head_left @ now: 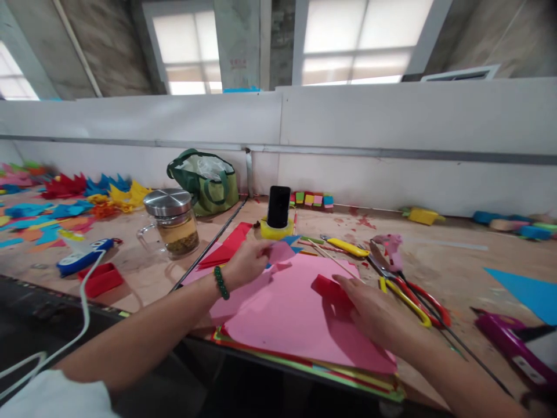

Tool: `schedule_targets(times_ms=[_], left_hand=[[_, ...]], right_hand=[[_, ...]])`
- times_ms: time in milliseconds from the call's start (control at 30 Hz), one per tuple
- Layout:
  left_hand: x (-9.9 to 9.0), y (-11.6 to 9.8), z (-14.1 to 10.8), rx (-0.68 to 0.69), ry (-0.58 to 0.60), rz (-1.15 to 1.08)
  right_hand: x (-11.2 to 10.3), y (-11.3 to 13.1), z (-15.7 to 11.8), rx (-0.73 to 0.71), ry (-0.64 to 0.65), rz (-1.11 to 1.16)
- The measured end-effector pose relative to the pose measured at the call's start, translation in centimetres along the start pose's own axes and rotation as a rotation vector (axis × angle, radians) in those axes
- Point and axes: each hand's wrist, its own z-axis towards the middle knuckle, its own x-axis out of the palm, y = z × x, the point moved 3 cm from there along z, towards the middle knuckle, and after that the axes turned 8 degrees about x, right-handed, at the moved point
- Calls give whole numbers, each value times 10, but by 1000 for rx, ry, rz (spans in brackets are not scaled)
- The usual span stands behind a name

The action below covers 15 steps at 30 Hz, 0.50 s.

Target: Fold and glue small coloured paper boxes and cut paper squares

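A wooden table (pixel 435 232) carries stacked pink paper (pixel 287 307).

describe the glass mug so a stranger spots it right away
Find the green bag against the white panel. Just in front of it, slightly left, stands the glass mug with a side handle. Its amber liquid under a round silver lid sets it apart from the bag and the yellow paper.

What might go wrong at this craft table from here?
The mug of tea might tip and wet the pink sheets nearby. The white cord hangs over the table edge, so the left arm could snag it. The right hand might knock the red-handled scissors beside it.
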Motion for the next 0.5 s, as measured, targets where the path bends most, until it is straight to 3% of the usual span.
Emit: schedule_targets(times_ms=[67,133,233,367,500], left_hand=[[-8,-12,6,99,26,97],[-16,-19,10,152,-19,102],[-17,-16,4,96,-132,-119],[11,5,-20,-117,-215,-433],[38,17,-41,-258,-243,-622]], right_hand=[[0,-8,5,29,-48,45],[-3,-13,10,55,-140,201],[-12,-8,17,39,-179,752],[-27,26,31,44,35,1557],[-23,66,49,84,59,1725]])
